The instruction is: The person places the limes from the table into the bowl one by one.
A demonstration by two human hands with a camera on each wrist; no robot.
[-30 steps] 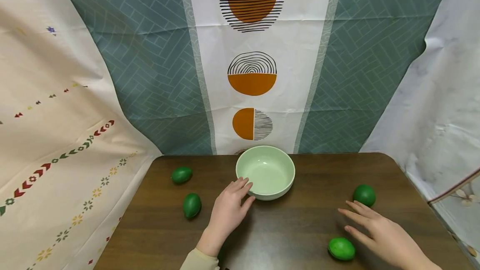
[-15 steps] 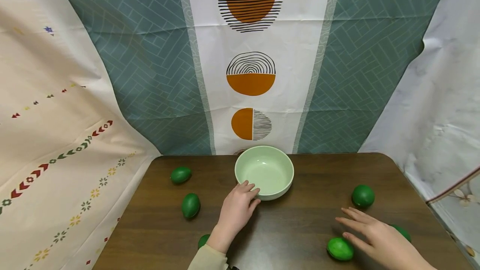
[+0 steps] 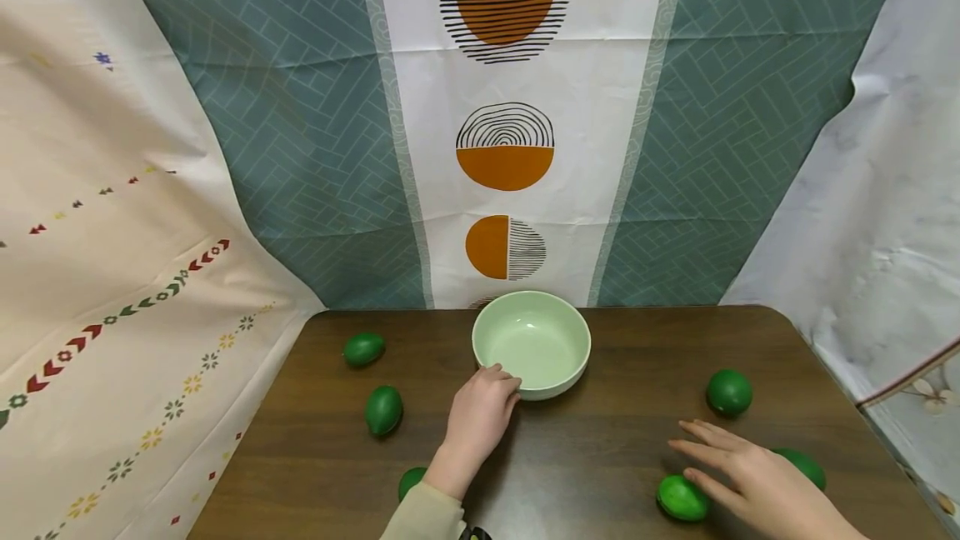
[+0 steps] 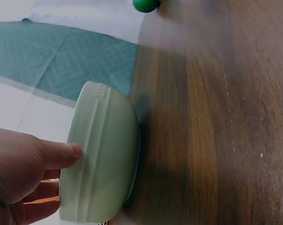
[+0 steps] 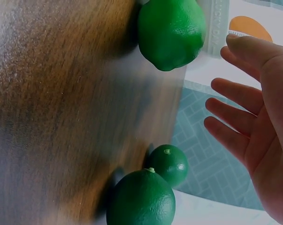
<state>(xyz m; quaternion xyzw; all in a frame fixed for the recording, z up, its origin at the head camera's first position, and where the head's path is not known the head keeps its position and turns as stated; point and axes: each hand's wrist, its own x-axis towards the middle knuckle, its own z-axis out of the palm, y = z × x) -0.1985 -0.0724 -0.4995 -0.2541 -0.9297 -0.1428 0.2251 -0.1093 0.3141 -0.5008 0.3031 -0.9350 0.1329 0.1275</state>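
Observation:
A pale green bowl (image 3: 532, 348) stands at the back middle of the table. My left hand (image 3: 482, 415) grips its near-left rim; in the left wrist view the thumb (image 4: 61, 154) lies against the outer wall, while the other fingers go over the edge. On the right, my right hand (image 3: 750, 477) hovers with spread, relaxed fingers and holds nothing. Just left of its thumb is a bright green lime (image 3: 682, 497), large in the right wrist view. A darker lime (image 3: 804, 467) is partly hidden behind that hand, and a round dark one (image 3: 729, 392) lies beyond the fingertips.
Toward the left of the wooden table (image 3: 600, 457) lie two more dark limes, one farther back (image 3: 363, 349) and one nearer (image 3: 384, 410). A third lime (image 3: 410, 481) is partly covered by the left forearm. Patterned cloths (image 3: 510, 207) hang around the table.
My left hand has moved slightly right and its fingers have curled over the bowl's rim. The right hand has drawn back a little toward me, revealing a lime behind it.

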